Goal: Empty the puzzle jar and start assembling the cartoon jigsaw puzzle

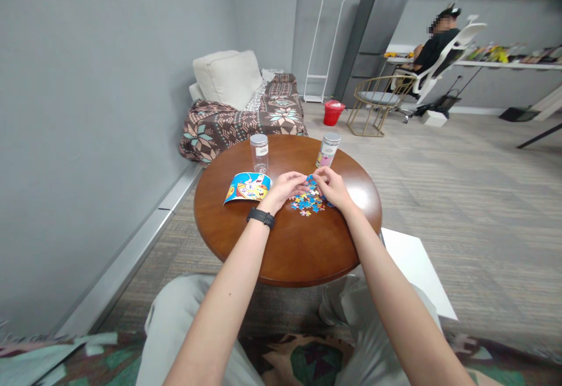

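Note:
Colourful jigsaw puzzle pieces (304,203) lie in a loose heap on the round brown table (290,251). Over the heap's far side, my left hand (290,185) and my right hand (331,187) meet, with fingers closed on a blue puzzle piece (311,180) between them. A curled picture sheet (248,187) with a blue cartoon print rests left of my left hand. Behind it stands a clear jar (259,154) with a silver lid. Beyond my right hand is a second lidded jar (328,150) with something colourful inside or on it.
A patterned cloth covers the sofa (246,122) behind the table. On the floor are a red bucket (333,113), a gold-framed chair (377,99) and a white board (415,266) right of the table. A person (439,46) sits on a white chair at the far counter.

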`<state>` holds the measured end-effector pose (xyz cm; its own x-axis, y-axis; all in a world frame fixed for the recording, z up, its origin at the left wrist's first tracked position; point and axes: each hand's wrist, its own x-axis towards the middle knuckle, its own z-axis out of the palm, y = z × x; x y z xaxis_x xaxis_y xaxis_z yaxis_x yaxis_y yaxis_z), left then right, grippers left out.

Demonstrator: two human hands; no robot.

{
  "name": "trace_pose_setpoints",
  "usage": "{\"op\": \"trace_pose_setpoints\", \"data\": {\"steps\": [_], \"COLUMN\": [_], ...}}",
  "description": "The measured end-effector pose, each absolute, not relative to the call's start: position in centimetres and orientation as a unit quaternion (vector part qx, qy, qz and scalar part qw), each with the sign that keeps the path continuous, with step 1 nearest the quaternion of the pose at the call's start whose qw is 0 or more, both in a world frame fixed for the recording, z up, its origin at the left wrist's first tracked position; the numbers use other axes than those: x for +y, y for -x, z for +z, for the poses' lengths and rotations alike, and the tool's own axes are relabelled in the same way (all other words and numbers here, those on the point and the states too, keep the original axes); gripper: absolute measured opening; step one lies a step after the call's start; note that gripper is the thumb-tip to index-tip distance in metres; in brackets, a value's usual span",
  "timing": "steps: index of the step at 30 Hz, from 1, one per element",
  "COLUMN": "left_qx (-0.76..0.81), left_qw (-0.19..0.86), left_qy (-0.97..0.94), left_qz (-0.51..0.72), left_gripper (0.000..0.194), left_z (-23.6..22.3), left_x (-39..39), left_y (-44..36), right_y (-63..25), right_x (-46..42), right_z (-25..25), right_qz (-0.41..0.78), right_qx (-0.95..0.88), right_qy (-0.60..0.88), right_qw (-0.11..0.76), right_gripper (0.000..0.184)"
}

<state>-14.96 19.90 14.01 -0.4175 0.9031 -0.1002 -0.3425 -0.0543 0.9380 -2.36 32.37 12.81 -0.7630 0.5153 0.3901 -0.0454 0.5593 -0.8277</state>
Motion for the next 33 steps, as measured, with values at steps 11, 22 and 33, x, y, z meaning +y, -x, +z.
{"op": "trace_pose_setpoints", "data": {"steps": [11,22,33], "left_qx": [0.523,0.495,0.503], "left_qw": [0.469,0.468,0.458], "left_qy": [-0.263,-0.256,-0.272], "left_qz": [0.661,0.686,0.681], "left_gripper": [0.011,0.007,0.019], "left_z": [14.27,14.04,14.18], "left_x": [19.91,19.99,19.85], "left_y": [14.84,14.74,14.72], "right_y": [2.29,2.44,2.42], "right_x": [32.39,32.52,32.41], "right_z": [12.75,12.50,12.73], "right_qz": [0.411,0.393,0.394], "right_qx": [-0.846,-0.852,-0.850], "right_qy": [0.133,0.136,0.147], "right_qw": [0.312,0.317,0.317], "right_gripper": [0.017,0.019,0.022]}}
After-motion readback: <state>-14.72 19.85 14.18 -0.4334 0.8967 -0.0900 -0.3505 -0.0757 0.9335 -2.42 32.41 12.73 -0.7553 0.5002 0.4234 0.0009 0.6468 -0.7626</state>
